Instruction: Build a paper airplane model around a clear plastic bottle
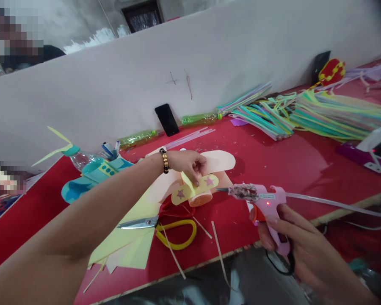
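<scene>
My left hand (189, 167) pinches a folded yellow paper piece with pink stars (193, 188), which sits on a small orange paper cylinder (200, 199). Behind them lies a rounded peach paper shape (217, 163). A gold-and-black beaded bracelet (165, 161) circles my left wrist. My right hand (305, 241) grips a pink hot glue gun (266, 207), its metal nozzle pointing left, just short of the yellow piece. A white glue stick (336, 202) trails from its back.
Scissors with yellow handles (165, 226), yellow paper sheets (127, 243) and paper strips lie on the red table (273, 169). A blue paper plane on a plastic bottle (95, 180) stands left. Coloured straws (336, 116), a black phone (167, 120) and green bottles line the white back wall (98, 93).
</scene>
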A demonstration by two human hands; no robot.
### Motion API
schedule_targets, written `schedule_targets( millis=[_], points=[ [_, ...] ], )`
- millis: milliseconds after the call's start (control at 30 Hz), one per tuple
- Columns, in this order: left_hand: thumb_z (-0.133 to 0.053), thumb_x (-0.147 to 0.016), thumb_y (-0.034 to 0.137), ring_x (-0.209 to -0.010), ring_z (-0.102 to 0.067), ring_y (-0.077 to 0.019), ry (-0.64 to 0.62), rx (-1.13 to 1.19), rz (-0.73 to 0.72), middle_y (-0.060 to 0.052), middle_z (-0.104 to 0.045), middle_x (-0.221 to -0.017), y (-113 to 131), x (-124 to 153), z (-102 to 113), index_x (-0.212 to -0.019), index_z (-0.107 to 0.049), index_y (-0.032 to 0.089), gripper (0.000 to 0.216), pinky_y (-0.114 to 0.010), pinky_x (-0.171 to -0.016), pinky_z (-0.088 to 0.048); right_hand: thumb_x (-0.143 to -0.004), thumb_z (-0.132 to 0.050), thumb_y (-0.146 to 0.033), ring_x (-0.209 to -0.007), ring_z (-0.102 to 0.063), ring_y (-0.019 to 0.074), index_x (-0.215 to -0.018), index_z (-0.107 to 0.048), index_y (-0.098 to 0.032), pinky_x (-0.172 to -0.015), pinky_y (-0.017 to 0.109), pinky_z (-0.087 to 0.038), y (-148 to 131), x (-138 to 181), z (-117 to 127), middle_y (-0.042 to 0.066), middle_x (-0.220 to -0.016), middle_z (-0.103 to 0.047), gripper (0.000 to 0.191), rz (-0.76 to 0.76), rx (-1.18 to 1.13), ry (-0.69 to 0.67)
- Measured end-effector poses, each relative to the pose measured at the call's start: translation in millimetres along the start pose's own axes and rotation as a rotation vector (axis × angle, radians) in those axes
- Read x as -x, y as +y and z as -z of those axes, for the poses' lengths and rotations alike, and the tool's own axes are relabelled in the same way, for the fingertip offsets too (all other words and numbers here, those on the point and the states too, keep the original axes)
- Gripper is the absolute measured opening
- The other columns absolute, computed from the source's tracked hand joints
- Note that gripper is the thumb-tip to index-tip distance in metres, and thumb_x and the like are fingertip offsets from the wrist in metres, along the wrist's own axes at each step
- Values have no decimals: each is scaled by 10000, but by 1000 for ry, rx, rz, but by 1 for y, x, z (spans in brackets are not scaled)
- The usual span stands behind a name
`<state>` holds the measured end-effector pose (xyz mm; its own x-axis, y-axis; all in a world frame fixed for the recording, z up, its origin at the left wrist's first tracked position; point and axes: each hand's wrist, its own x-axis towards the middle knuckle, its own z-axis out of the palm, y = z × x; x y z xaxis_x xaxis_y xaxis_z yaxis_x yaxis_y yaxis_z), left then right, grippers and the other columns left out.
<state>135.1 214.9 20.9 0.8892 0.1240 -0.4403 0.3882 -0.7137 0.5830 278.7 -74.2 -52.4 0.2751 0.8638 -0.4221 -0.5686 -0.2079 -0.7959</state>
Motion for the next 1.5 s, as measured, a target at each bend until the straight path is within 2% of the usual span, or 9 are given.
schedule_targets(
  millis=[167,333,700,833,1033,1200,1400,1500],
  points=[
    [-828,-488,420,-603,-448,-101,-23,-165,34,42,-550,-664,9,-3,2,-736,-559,178,439,-228,-541,-287,-777,-655,-328,-500,-479,145,-740,-582,-221,-535,276,-332,2,0,2,1,-527,-565,134,5,22,15],
    [-821,-490,450,-571,-438,-99,-51,-197,50,44,-547,-646,13,-4,3,-717,-542,187,445,-239,-534,-262,-763,-655,-360,-495,-461,160,-729,-578,-223,-543,295,-331,0,1,0,-4,-514,-552,161,33,62,34],
    [-817,-460,460,-544,-425,-93,-14,-258,73,57,-529,-609,18,-6,0,-677,-533,189,448,-245,-526,-229,-756,-664,-347,-484,-452,155,-716,-575,-228,-543,301,-339,1,-1,-2,-7,-500,-540,154,26,36,37],
    [-811,-490,472,-557,-437,-93,6,-181,54,50,-529,-614,15,-4,1,-697,-558,176,441,-232,-528,-253,-751,-671,-344,-499,-463,154,-704,-591,-214,-548,301,-343,3,0,-1,3,-527,-555,160,26,39,22],
    [-823,-541,378,-646,-489,-106,38,108,-17,24,-565,-702,1,4,0,-871,-650,155,435,-222,-593,-351,-741,-666,-362,-487,-446,162,-668,-558,-221,-550,309,-343,1,5,-3,-1,-481,-533,192,19,35,49],
    [-830,-541,354,-608,-461,-91,46,95,-89,52,-509,-645,0,6,-1,-904,-696,175,426,-227,-601,-348,-717,-674,-382,-485,-447,178,-583,-489,-232,-522,320,-345,-1,6,-5,1,-476,-509,273,35,82,85],
    [-817,-555,353,-598,-477,-97,54,59,-108,52,-509,-620,1,1,-2,-880,-697,163,395,-235,-601,-363,-743,-657,-394,-458,-428,169,-608,-527,-244,-431,296,-277,3,5,-3,10,-504,-509,240,-14,77,66],
    [-758,-632,326,-630,-502,-102,163,28,-85,35,-556,-660,-3,7,3,-880,-695,166,303,-234,-621,-375,-736,-674,-387,-498,-438,167,-595,-529,-238,-445,291,-290,3,6,-3,16,-507,-516,251,-20,69,60]
  ],
)
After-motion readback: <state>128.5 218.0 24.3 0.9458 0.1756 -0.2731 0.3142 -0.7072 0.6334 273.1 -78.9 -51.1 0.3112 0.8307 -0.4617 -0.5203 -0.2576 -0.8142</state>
